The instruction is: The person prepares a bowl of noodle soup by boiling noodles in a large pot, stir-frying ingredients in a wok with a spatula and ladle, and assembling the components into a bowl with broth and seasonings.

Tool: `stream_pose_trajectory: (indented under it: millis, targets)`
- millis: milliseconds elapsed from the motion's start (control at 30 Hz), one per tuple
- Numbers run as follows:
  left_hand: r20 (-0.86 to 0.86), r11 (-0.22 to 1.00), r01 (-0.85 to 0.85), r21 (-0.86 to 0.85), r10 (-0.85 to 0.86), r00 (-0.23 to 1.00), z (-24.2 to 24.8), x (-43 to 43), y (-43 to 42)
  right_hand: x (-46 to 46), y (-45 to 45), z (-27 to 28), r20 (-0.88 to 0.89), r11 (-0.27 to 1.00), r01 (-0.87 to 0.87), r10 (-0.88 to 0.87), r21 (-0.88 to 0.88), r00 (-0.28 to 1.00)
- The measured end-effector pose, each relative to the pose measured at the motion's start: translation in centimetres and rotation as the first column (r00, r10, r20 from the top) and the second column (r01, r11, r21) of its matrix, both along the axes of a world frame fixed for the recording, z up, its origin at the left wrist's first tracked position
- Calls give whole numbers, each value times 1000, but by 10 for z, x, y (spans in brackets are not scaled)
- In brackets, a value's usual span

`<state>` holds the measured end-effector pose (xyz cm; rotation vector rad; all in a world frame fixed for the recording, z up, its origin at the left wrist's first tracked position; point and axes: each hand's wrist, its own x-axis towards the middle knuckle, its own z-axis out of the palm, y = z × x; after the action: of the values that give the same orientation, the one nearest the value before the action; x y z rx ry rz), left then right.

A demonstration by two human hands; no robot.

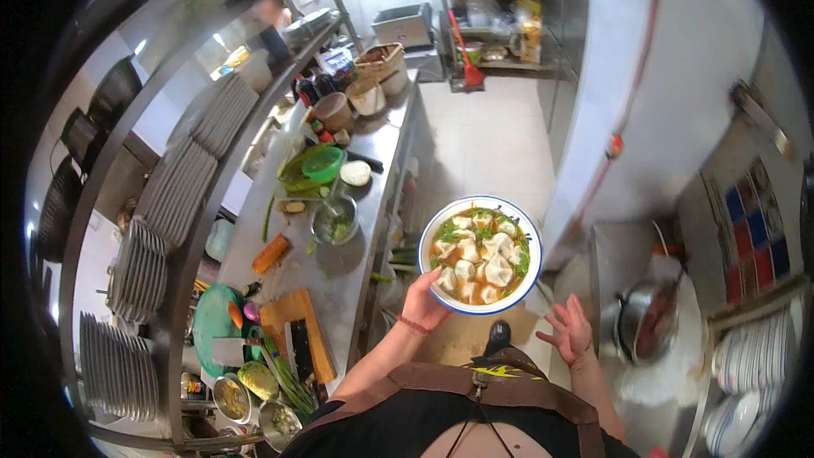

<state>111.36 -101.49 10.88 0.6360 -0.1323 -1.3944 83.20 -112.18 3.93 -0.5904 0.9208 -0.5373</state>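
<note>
My left hand [423, 301] grips the lower left rim of a white bowl with a blue edge [425, 229], its thumb over the rim. The bowl holds dumplings [498, 270] in brown broth with chopped green herbs. To the right of the bowl, my right hand [570, 332] is apart from it, palm up with its fingers spread and nothing in it. Both hands are in front of a brown apron [413, 376]. Below the bowl, a dark shoe [500, 334] shows on the floor.
A steel counter [375, 203] on the left bears a metal bowl [335, 219], a cleaver [236, 352], vegetables and tubs. Stacked plates [117, 366] fill the far-left rack. On the right are a metal pot [645, 321] and stacked dishes [747, 356]. A red broom [472, 74] stands ahead; a person [272, 19] is beyond the rack.
</note>
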Motion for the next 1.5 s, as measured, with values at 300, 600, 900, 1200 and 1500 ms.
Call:
stream_pose_trajectory:
  millis: [300, 600, 900, 1200, 1500]
  targets:
    - [-48, 976, -209, -60, 206, 977, 29, 122, -161, 185, -188, 4, 100, 989, -129, 120, 78, 988]
    - [-71, 975, -195, -102, 189, 979, 13, 265, -333, 273, -370, -44, 2, 988, 73, -74, 136, 997]
    - [-112, 975, -216, -56, 209, 971, 25, 393, -503, 332, -546, -84, 58, 952, 258, -271, 165, 961]
    - [-154, 890, -434, -140, 414, 897, 34, 500, -659, 544, -757, 5, 169, 980, -200, 193, 21, 967]
    - [-168, 758, -640, -126, 619, 767, 49, 599, -758, 814, -864, 89, 485, 562, -810, 762, -168, 429]
